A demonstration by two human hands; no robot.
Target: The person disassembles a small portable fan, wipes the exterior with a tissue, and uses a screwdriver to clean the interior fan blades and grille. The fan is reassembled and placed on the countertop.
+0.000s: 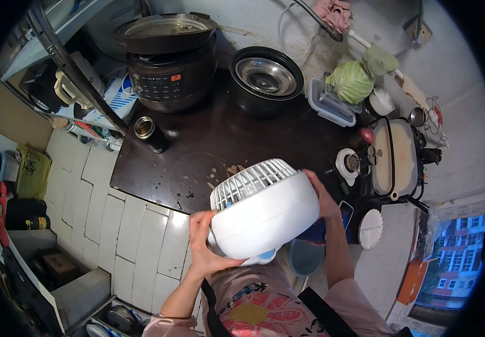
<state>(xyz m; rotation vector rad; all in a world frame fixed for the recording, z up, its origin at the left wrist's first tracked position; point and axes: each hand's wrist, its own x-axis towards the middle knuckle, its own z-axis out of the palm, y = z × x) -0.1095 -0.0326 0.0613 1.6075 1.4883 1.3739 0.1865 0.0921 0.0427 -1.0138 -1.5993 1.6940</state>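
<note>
A white electric fan [268, 219] with a slatted grille on its far face is held up in front of my body, at the near edge of the dark table [192, 135]. My left hand [206, 244] grips its left side, fingers at the grille's rim and thumb along the bottom. On the opposite side, my right hand [324, 196] clasps the housing, its fingertips partly hidden behind it. Blue parts show at the fan's underside. Flaking patches [235, 169] mark the tabletop just beyond the grille.
An open black flask [152, 135] stands left. Behind are an electric pressure cooker [171, 80] and a black pot [263, 94]. At right are a cabbage [351, 82] on plastic containers, a red onion [367, 135], a cutting board [390, 158] in a rack and a phone [346, 212].
</note>
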